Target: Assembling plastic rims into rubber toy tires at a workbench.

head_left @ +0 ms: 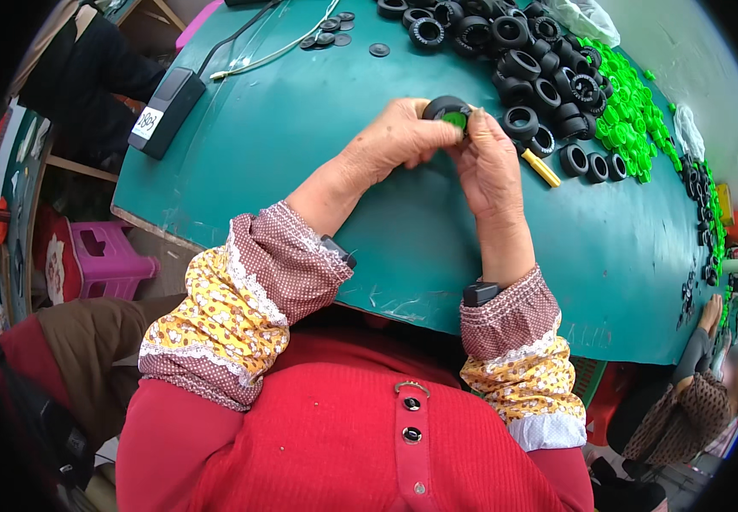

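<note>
- The person's left hand (405,136) grasps a small black rubber tyre (443,104) by its left side, thumb across the front.
- The right hand (488,160) pinches the same tyre at its right edge, fingertips near a round green plastic piece (455,119) showing in its opening.
- The tyre is held above the smooth teal desk (403,239), near the middle.
- Just beside the right hand lies a yellow-handled tool (541,168).
- Beyond it sits a heap of black tyres (518,65), bordered on the right by bright green plastic parts (627,119).
</note>
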Demonstrator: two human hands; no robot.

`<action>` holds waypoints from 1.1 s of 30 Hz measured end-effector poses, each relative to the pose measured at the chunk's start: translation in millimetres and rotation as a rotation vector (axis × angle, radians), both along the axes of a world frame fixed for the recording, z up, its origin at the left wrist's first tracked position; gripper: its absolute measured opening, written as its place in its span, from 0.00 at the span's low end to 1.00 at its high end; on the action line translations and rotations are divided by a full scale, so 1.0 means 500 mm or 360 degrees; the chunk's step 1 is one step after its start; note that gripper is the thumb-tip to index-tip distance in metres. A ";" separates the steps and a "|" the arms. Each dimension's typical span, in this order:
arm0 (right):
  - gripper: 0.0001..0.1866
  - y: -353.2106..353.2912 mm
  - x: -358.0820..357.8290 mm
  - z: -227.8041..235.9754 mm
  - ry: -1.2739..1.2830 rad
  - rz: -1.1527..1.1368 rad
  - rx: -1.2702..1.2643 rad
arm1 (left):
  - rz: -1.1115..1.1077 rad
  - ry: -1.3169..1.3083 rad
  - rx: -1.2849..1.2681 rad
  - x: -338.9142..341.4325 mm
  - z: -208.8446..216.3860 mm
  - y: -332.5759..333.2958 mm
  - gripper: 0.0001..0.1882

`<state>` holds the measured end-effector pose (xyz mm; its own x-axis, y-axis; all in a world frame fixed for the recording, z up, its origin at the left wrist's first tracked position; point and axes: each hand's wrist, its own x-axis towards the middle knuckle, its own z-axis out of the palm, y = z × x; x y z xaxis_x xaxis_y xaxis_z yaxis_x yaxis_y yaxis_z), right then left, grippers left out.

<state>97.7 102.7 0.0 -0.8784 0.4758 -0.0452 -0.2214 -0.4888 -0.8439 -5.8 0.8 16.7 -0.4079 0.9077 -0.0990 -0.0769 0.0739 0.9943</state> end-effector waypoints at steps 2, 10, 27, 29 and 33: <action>0.13 0.000 -0.009 0.002 -0.0033 -0.0196 -0.0066 | 0.0269 0.0027 0.0092 0.001 0.005 0.002 0.14; 0.11 -0.007 -0.002 -0.002 -0.0048 -0.0201 0.0053 | 0.0220 -0.0186 0.0208 0.013 -0.009 0.007 0.12; 0.16 -0.005 0.000 0.003 -0.0058 -0.0098 0.0445 | -0.0036 -0.0405 0.0100 0.012 -0.002 0.003 0.10; 0.16 -0.004 0.002 0.006 -0.0061 -0.0076 0.0425 | -0.0087 -0.0370 0.0091 0.005 -0.009 0.005 0.10; 0.16 -0.003 0.002 0.009 -0.0095 -0.0057 0.0425 | -0.0150 -0.0379 0.0061 -0.002 -0.014 0.002 0.09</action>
<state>98.5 101.2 4.5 -0.8605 0.5083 0.0350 -0.1807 -0.2402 -0.9538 -6.7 1.9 9.6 -0.2903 0.9456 -0.1471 -0.3039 0.0547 0.9511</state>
